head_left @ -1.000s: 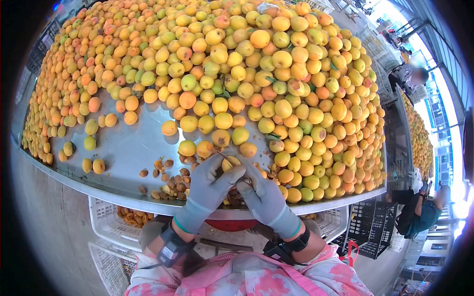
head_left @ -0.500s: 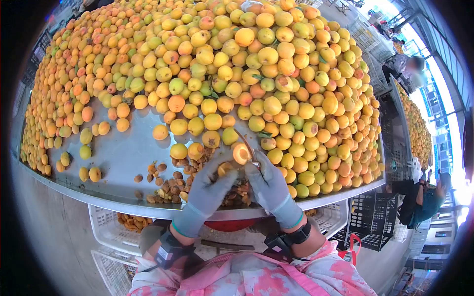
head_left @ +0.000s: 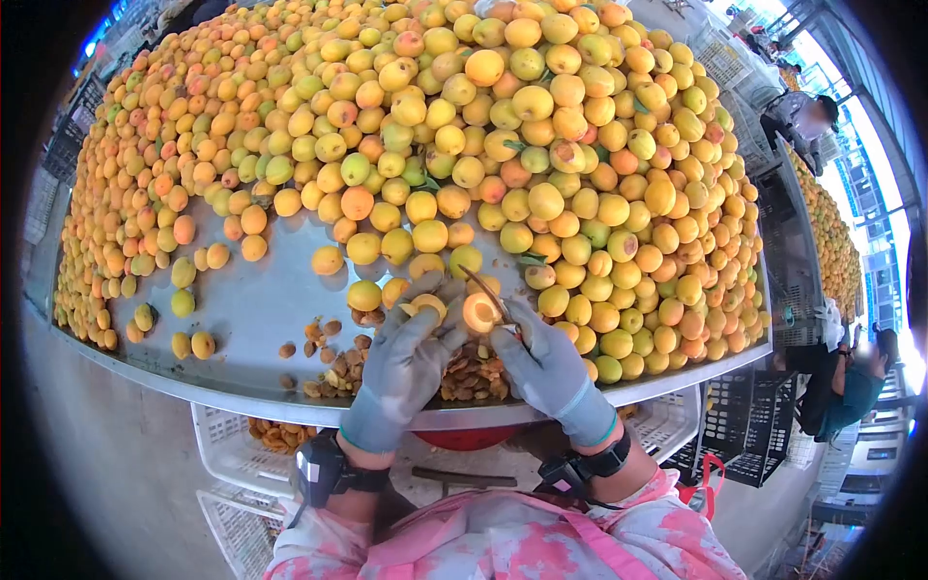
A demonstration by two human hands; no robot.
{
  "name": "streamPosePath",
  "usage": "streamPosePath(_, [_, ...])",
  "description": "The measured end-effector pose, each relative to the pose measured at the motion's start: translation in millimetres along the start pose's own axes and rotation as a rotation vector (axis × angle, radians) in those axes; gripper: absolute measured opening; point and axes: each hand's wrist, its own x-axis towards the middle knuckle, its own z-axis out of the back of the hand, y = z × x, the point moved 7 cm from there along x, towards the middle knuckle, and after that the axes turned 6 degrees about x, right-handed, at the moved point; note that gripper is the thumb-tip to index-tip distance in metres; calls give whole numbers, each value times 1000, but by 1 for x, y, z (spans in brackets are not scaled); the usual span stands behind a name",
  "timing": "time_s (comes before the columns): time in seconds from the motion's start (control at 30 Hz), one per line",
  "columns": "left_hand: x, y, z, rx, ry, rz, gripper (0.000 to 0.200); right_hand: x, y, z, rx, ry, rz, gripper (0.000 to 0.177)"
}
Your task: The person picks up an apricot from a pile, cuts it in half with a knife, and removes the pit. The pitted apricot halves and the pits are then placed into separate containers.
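Both my hands wear grey gloves and are raised over the near edge of the metal table. My left hand [head_left: 401,353] has its fingers closed on an apricot half [head_left: 427,307]. My right hand [head_left: 543,360] grips a small knife [head_left: 480,283], whose thin dark blade points up and left. Against that blade and the right fingertips sits another apricot half [head_left: 481,313], its hollow cut face towards me. Beneath the hands lies a heap of brown apricot pits [head_left: 474,372]. Most of the knife's handle is hidden in the right glove.
A large pile of apricots [head_left: 599,203] covers much of the metal table [head_left: 290,256]. White crates [head_left: 232,449] stand below its near edge, one holding apricot halves [head_left: 278,432]. Black crates [head_left: 744,425] and a person in a green top [head_left: 851,396] are at the right.
My hands have drawn slightly apart, the left one turning with its apricot half. The other half stays by the knife in my right hand. The whole view has shifted a little.
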Motion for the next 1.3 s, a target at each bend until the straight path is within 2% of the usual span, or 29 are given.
streamPosePath(0.03, [1, -2, -1, -2, 6, -64, 38, 0, 2, 0, 19, 0, 16, 40])
streamPosePath(0.1, [3, 1, 3, -19, 5, -59, 40, 0, 5, 0, 37, -2, 33, 41])
streamPosePath(0.17, [4, 1, 3, -38, 3, -54, 42, -2, 12, -2, -75, 5, 87, 43])
streamPosePath(0.27, [6, 6, -1, -36, 16, 22, 43, -6, 31, -15, -172, 115, 103, 43])
streamPosePath(0.4, [6, 12, -5, -253, 51, 99, 41, -4, 21, -17, -243, 151, 33, 43])
streamPosePath(0.47, [5, 13, -6, -318, 63, 112, 40, -2, 21, -7, -125, -24, 195, 39])
streamPosePath(0.5, [4, 13, -7, -309, 72, 113, 40, -1, 23, -6, -125, -23, 196, 39])
streamPosePath(0.57, [2, 13, -13, -299, 86, 120, 41, 2, 25, 9, 93, -144, 98, 31])
streamPosePath(0.6, [0, 13, -15, -226, 65, 104, 40, 2, 32, 12, 91, -152, 96, 31])
streamPosePath(0.67, [-2, 18, -14, -155, 48, 97, 40, -2, 32, 24, 649, -323, -7, 21])
streamPosePath(0.7, [-2, 23, -11, -59, 56, 96, 43, -3, 32, 30, 629, -415, 98, 18])
streamPosePath(0.73, [-3, 27, -9, 37, 65, 98, 46, -1, 28, 30, 627, -428, 95, 18])
streamPosePath(0.8, [-7, 33, -10, 137, 80, 119, 47, -6, 29, 45, 708, -672, 284, 19])
streamPosePath(0.87, [-10, 42, -6, 232, 98, 140, 47, -4, 43, 46, 796, -657, 328, 21])
streamPosePath(0.93, [-8, 41, -7, 912, 177, -45, 34, -5, 47, 50, 825, -774, 409, 22])
streamPosePath(0.97, [-9, 46, -9, 912, 185, -37, 34, -3, 48, 51, 801, -811, 409, 23])
streamPosePath(1.03, [-13, 50, -17, 565, 111, 114, 32, 0, 45, 49, 811, -776, 421, 23])
streamPosePath(1.07, [-13, 51, -15, 566, 112, 118, 32, 3, 45, 47, 822, -728, 436, 23])
streamPosePath(1.13, [-13, 45, -19, 832, 196, -35, 34, 5, 44, 45, 783, -724, 418, 24])
streamPosePath(1.17, [-13, 44, -20, 830, 193, -35, 34, 6, 44, 42, 810, -697, 398, 24])
streamPosePath(1.23, [-12, 51, -21, 549, 112, 143, 35, 9, 42, 36, 835, -661, 378, 24])
streamPosePath(1.3, [-12, 53, -18, 533, 99, 136, 36, 8, 45, 31, 696, -610, 509, 31])
